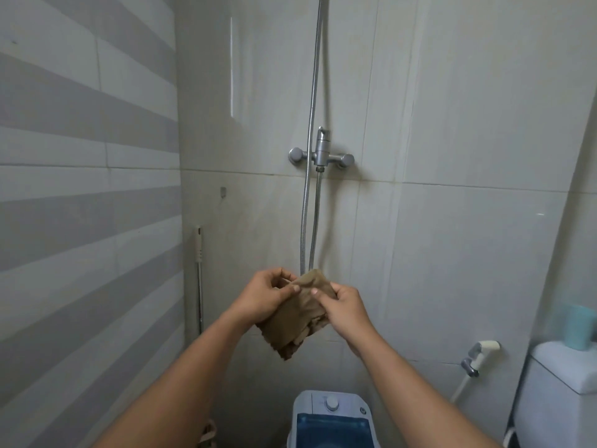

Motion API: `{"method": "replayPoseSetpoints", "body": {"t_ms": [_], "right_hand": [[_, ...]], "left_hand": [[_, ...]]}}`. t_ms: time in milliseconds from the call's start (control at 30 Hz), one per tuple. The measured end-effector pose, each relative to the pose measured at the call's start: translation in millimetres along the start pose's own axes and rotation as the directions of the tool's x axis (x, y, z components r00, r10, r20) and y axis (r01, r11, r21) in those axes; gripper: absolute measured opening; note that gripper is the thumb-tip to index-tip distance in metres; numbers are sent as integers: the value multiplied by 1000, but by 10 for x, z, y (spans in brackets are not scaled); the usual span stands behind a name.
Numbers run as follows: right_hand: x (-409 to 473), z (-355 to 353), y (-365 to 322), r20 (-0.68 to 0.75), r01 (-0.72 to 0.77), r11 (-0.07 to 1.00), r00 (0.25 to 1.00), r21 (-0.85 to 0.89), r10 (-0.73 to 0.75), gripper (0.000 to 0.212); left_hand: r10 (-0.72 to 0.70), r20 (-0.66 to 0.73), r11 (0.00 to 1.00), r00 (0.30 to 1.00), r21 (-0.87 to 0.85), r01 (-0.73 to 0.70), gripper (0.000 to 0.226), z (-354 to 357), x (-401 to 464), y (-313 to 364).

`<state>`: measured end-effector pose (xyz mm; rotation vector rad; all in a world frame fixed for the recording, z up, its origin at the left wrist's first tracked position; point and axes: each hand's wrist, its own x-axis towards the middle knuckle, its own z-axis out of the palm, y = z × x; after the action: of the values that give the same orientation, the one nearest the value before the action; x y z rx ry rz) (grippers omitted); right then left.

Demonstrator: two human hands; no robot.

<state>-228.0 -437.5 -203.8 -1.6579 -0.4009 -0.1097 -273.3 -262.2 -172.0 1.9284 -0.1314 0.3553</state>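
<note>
A folded brown cloth (295, 324) hangs in the air in front of the tiled shower wall, at the middle of the view. My left hand (265, 297) pinches its upper left edge between thumb and fingers. My right hand (344, 310) grips its upper right side, thumb on the front of the cloth. The two hands are close together, and the lower part of the cloth droops below them.
A shower mixer valve (321, 155) with a metal hose (307, 215) is on the wall behind. A small blue and white washing machine (332, 418) stands below. A toilet tank (562, 392) with a teal cup (580, 326) is at right, next to a bidet sprayer (479, 354). A mop handle (199, 276) leans in the left corner.
</note>
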Motion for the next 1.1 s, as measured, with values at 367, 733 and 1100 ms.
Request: {"method": "replayPoseSetpoints", "body": {"t_ms": [367,733,1100], "right_hand": [[720,632,-663,210,-2,991,977,137,-27,12],[2263,1687,-987,200,306,935,942,-179,-270,9],[3855,2473,-791,35,458,735,859,-500,-511,16]], "left_hand": [[5,-25,990,1000,143,-2,15,-982,251,198],[392,-262,775,882,611,-163,15,-2195,1467,-64],[578,-357,633,734,763,-128,22,-2546,3147,-879]]}}
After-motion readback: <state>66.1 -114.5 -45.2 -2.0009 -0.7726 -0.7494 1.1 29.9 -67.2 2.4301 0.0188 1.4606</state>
